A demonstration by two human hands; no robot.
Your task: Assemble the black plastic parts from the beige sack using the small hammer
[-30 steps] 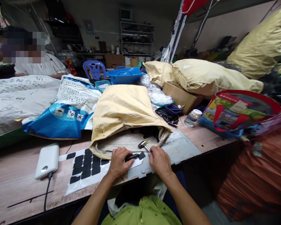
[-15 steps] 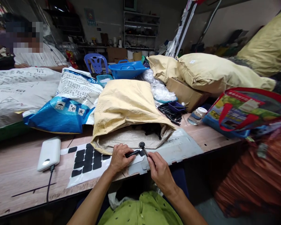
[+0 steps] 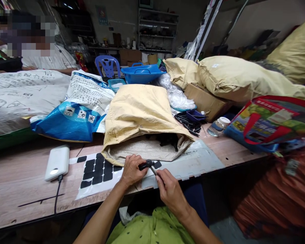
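My left hand [image 3: 133,172] is closed around a short black piece [image 3: 142,166], most of it hidden by the fingers. In my right hand [image 3: 170,190] a slim metal rod with a black knob-like end [image 3: 153,170] is pinched between thumb and fingers. That dark end meets the tip of the black piece; whether they are joined I cannot tell. Just beyond both hands lies a cream woven sack [image 3: 142,108], its mouth facing me and dark items inside. Left of my left hand is a white sheet with rounded black stickers [image 3: 97,171].
A white power bank [image 3: 57,162] with a cable sits at left. Blue-and-white sacks [image 3: 66,118] stand behind it. To the right are black slender parts [image 3: 189,123], a lidded jar [image 3: 218,127] and a red-edged bag [image 3: 264,118]. A person [image 3: 48,57] sits at the far left.
My right hand has brought the rod's black end down and left against the piece in my left hand; before, they were slightly apart. The view has shifted a little.
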